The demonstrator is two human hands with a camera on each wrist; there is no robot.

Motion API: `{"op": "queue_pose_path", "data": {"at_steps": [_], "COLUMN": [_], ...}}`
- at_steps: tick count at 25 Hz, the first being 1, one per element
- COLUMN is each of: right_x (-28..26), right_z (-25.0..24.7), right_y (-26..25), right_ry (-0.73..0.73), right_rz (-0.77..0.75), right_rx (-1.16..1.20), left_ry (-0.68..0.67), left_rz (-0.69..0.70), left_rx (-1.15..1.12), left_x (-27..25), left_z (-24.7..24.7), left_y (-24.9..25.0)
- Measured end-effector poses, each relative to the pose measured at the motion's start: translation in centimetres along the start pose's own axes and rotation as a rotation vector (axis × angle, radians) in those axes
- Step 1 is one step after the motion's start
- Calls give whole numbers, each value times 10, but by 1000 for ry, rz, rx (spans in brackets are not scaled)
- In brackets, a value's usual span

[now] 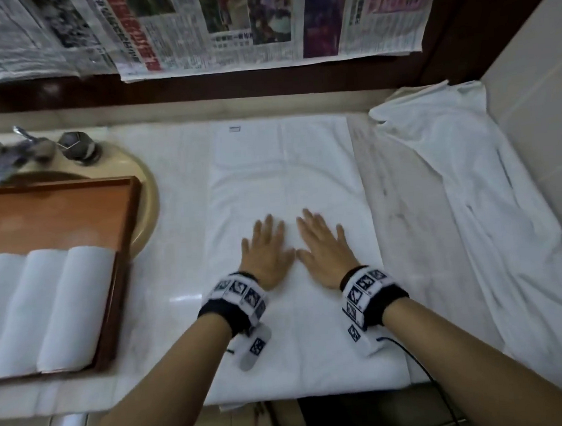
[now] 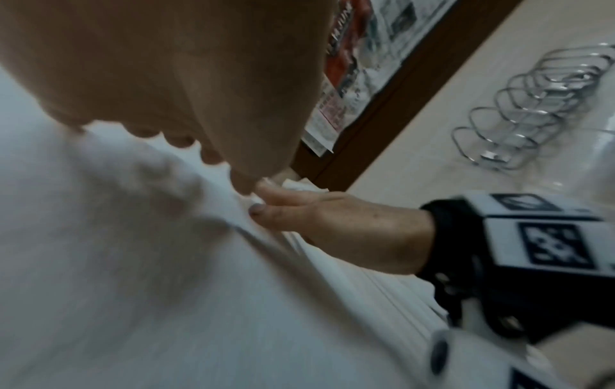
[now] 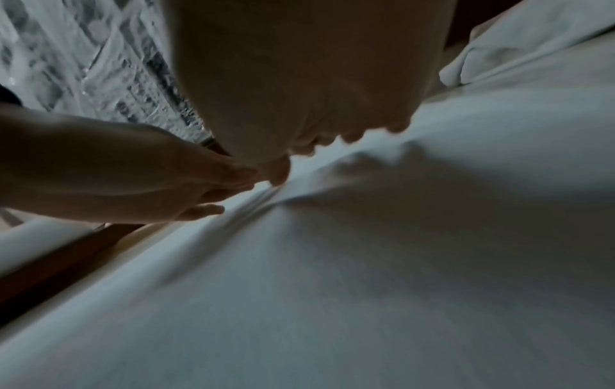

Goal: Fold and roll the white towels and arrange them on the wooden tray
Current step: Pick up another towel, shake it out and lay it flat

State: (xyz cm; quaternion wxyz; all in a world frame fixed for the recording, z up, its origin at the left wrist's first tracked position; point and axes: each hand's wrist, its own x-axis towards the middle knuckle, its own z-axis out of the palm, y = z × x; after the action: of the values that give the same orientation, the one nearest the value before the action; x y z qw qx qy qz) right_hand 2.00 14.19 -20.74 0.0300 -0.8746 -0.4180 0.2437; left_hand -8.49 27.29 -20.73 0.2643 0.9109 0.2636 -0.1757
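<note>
A white towel [image 1: 284, 179], folded into a long strip, lies flat on the marble counter and runs from the back wall to the front edge. Both of my hands rest palm-down on its middle, side by side, with straight fingers: the left hand [image 1: 267, 250] and the right hand [image 1: 325, 246]. In the left wrist view my left hand [image 2: 159, 79] presses the towel [image 2: 133, 263] and the right hand [image 2: 332, 226] lies beside it. In the right wrist view the right hand [image 3: 309, 79] lies flat on the cloth [image 3: 366, 263]. The wooden tray [image 1: 57, 215] at the left holds three rolled white towels [image 1: 47, 309].
A loose white towel [image 1: 492, 214] is heaped at the right along the tiled wall. Behind the tray there is a beige sink [image 1: 145, 195] with a chrome tap [image 1: 12, 151]. Newspapers [image 1: 226, 23] hang on the back wall. A wire rack [image 2: 532, 110] is on the wall.
</note>
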Motion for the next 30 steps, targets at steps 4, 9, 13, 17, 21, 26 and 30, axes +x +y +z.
{"op": "queue_pose_path", "data": {"at_steps": [4, 9, 13, 17, 21, 26, 30], "right_x": [-17, -66, -78, -99, -118, -118, -118], "right_z": [3, 36, 48, 47, 72, 68, 93], "right_y": [52, -23, 19, -1, -28, -11, -53], "right_ry": [-14, -65, -15, 26, -1, 37, 85], "right_rz": [403, -41, 308, 309, -56, 335, -101], "right_rx": [99, 1, 66, 40, 1, 63, -20], "left_ry": [95, 30, 42, 51, -45, 76, 118], "left_rz": [-267, 28, -59, -258, 106, -247, 66], "left_rx": [3, 41, 83, -35, 36, 5, 9], "left_x": [-29, -64, -82, -91, -118, -121, -121], "left_z": [6, 29, 39, 26, 66, 56, 90], "left_y": [-61, -9, -52, -39, -2, -42, 6]}}
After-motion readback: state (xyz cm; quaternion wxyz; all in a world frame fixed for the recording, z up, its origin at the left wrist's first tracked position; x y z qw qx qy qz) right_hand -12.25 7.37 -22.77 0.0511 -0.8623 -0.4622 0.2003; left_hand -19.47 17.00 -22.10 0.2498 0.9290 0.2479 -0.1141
